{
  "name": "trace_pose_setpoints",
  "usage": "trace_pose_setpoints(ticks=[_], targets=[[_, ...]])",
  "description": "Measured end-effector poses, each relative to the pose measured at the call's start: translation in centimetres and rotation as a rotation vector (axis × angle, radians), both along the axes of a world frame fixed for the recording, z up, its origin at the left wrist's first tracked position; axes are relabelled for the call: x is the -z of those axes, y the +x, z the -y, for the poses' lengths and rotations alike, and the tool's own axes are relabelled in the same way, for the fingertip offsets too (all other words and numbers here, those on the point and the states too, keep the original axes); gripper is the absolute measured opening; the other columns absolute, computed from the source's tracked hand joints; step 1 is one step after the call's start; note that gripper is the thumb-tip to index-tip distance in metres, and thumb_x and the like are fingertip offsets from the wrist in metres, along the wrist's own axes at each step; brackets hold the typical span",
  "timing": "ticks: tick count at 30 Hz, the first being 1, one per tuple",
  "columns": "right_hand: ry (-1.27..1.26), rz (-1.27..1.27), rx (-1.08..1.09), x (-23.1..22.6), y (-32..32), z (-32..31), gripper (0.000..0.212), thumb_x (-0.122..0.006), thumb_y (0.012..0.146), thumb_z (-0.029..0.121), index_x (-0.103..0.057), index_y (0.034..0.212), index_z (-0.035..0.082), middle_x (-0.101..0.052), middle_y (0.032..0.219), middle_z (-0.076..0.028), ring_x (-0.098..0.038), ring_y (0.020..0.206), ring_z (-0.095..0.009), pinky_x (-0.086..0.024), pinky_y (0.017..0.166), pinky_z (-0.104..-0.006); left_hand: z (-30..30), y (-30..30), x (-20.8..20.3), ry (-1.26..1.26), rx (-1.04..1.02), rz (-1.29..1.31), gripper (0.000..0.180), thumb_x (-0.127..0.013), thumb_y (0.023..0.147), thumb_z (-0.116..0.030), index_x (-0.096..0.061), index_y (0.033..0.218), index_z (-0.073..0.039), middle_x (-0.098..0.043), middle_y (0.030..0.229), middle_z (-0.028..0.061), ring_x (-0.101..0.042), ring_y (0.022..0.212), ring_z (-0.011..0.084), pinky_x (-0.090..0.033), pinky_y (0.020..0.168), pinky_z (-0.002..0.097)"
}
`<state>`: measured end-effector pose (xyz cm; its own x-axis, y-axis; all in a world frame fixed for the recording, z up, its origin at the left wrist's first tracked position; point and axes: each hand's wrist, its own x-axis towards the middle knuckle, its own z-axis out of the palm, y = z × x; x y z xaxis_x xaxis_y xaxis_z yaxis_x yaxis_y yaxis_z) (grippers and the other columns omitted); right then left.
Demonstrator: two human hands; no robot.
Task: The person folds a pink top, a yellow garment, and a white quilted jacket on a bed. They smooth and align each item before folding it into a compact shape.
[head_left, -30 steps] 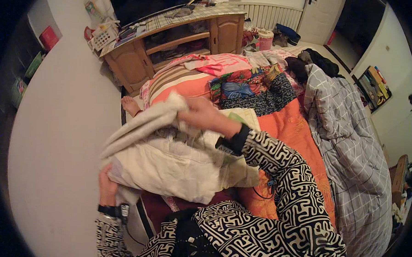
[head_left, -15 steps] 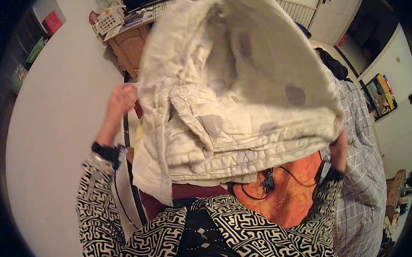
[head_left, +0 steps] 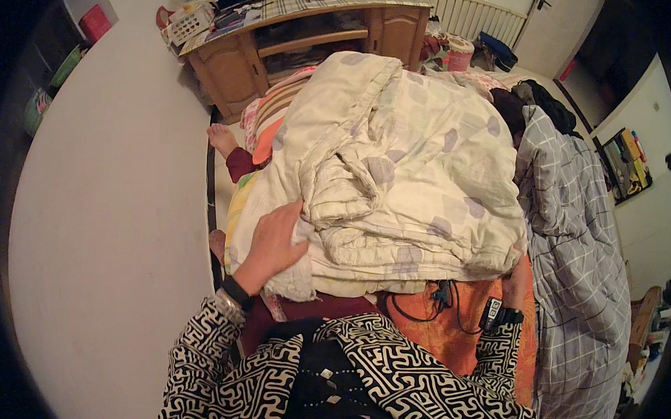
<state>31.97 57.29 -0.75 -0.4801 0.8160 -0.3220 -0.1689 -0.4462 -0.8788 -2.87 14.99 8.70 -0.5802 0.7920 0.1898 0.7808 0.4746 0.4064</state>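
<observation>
A cream quilt (head_left: 442, 169) with grey-purple leaf spots lies across the bed in front of me, its near edge folded in thick layers and bunched at the left. My left hand (head_left: 274, 240) rests against the quilt's near left part, thumb apart from the fingers, gripping nothing that I can see. At the near right corner my right hand (head_left: 520, 277) holds the quilt's edge; the fingers are partly hidden by the fabric. A bare foot (head_left: 221, 139) in a maroon trouser leg shows beyond the quilt's left side.
A grey checked duvet (head_left: 587, 280) is heaped on the right. Dark cables (head_left: 440, 300) lie on the orange cloth (head_left: 420, 325) close to me. Striped bedding (head_left: 279, 117) shows at the far left, and a wooden cabinet (head_left: 225, 70) stands beyond. A white surface (head_left: 110, 222) fills the left.
The quilt, raised and billowing before, has come down flat, uncovering the cabinet and foot. My left hand has moved right and nearer, onto the quilt; my right hand has come lower.
</observation>
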Motion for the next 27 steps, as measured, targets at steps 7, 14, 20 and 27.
trace_pose_setpoints(ticks=[7,14,20,27], targets=[[0.429,-0.151,0.09,-11.3,4.4,-2.3,0.044,-0.05,0.095,0.026,-0.051,0.129,-0.001,-0.06,0.123,-0.014,-0.062,0.107,-0.025,-0.051,0.091,-0.0382,3.7,-5.9,-1.0,0.477,-0.019,0.413,0.036,-0.063,0.076,-0.014,-0.062,0.108,0.002,-0.068,0.102,0.0154,-0.066,0.087,0.0319,-0.054,0.079,0.0423],[0.44,0.171,0.242,-9.6,16.8,-8.0,0.043,-0.046,0.1,0.029,-0.051,0.131,0.0,-0.057,0.128,-0.013,-0.056,0.116,-0.024,-0.047,0.096,-0.0371,12.9,-9.5,-3.6,1.158,-0.295,1.419,0.038,-0.049,0.093,-0.023,-0.058,0.117,0.006,-0.066,0.113,0.0151,-0.065,0.101,0.0285,-0.052,0.091,0.042],[0.609,0.79,0.481,-0.6,18.5,-8.4,0.052,-0.057,0.094,0.032,-0.052,0.132,-0.003,-0.056,0.133,-0.013,-0.055,0.118,-0.027,-0.044,0.097,-0.038,13.0,-0.1,0.0,1.11,-0.497,1.723,0.052,-0.041,0.099,-0.034,-0.047,0.136,0.002,-0.058,0.131,0.0163,-0.06,0.114,0.0295,-0.047,0.101,0.0409],[0.613,0.627,-0.406,-3.0,-4.2,2.2,0.045,-0.056,0.097,0.031,-0.06,0.124,-0.005,-0.061,0.126,-0.016,-0.055,0.119,-0.024,-0.038,0.103,-0.0321,15.2,4.0,3.0,0.771,-0.412,1.405,0.068,-0.069,0.082,-0.005,-0.037,0.142,-0.001,-0.057,0.126,0.0119,-0.056,0.116,0.0235,-0.044,0.102,0.0366]])
